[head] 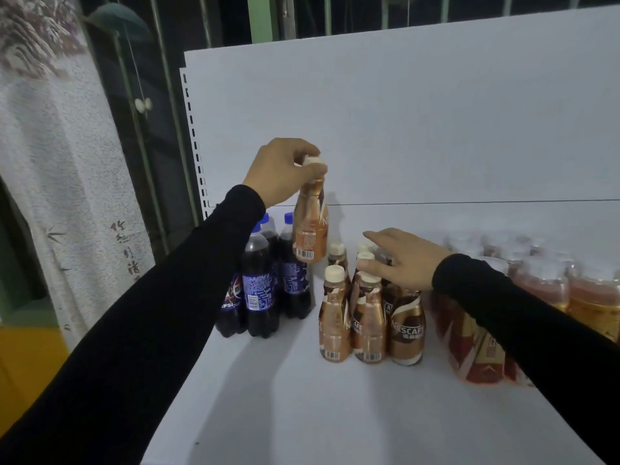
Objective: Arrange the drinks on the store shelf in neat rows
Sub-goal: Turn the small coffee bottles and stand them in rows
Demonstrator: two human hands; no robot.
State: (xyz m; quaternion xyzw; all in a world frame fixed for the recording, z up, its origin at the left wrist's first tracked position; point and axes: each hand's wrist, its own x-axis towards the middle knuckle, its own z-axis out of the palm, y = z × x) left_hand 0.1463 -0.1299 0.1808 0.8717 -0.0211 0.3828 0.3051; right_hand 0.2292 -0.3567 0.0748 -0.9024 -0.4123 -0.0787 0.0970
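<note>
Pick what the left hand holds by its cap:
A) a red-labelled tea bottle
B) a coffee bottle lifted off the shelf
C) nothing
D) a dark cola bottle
B: the left hand grips the cream cap of a coffee bottle hanging above the shelf.

Your left hand (281, 171) hides most of the lifted coffee bottle's (309, 226) cap. Below that grip, your sleeve (188, 280) covers part of the cola bottles (260, 286). Your right hand (401, 260) hides the rear coffee bottles' caps; beyond it, the shrink-wrapped packs (543, 280) are blurred, cut off by the right edge.
</note>
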